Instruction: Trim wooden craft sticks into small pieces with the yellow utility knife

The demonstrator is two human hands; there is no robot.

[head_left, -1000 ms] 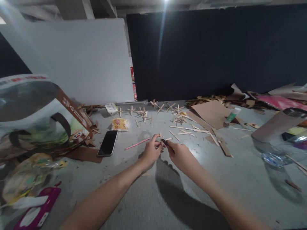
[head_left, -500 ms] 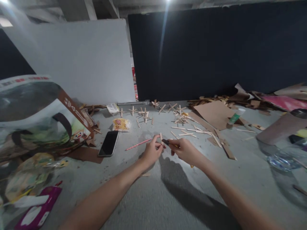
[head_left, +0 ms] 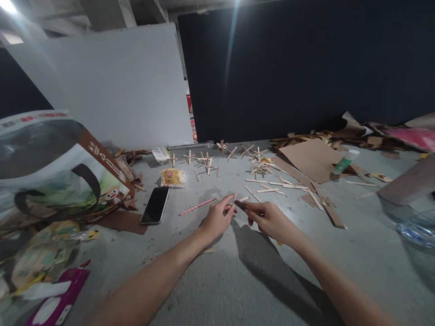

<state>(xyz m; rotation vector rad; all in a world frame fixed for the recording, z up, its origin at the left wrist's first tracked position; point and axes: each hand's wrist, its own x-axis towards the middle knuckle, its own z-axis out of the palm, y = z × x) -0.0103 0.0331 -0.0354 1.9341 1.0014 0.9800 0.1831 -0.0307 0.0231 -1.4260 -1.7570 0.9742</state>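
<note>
My left hand (head_left: 219,218) is closed, pinching a short wooden craft stick (head_left: 234,199) upright between thumb and fingers. My right hand (head_left: 270,220) wraps round a slim dark-ended tool (head_left: 241,206); its exact kind is too small to make out. The tool's dark end points left at the stick, right beside it; whether they touch I cannot tell. Both hands are just above the grey tabletop (head_left: 204,290). Left of my left hand lies a pink striped pencil (head_left: 197,206). Beyond my hands are loose craft sticks (head_left: 268,190) and several crossed-stick pieces (head_left: 233,152).
At the left lie a phone (head_left: 155,206), a yellow snack packet (head_left: 173,177), a large printed bag (head_left: 68,167) and a purple wipes pack (head_left: 59,299). Cardboard (head_left: 312,158), a glue stick (head_left: 345,161) and a clear plastic item (head_left: 418,228) are at the right. Panels (head_left: 288,72) stand behind.
The view has shifted slightly. The craft stick has turned and now shows its narrow edge. Both hands keep their holds, with the tool's end still close to the stick.
</note>
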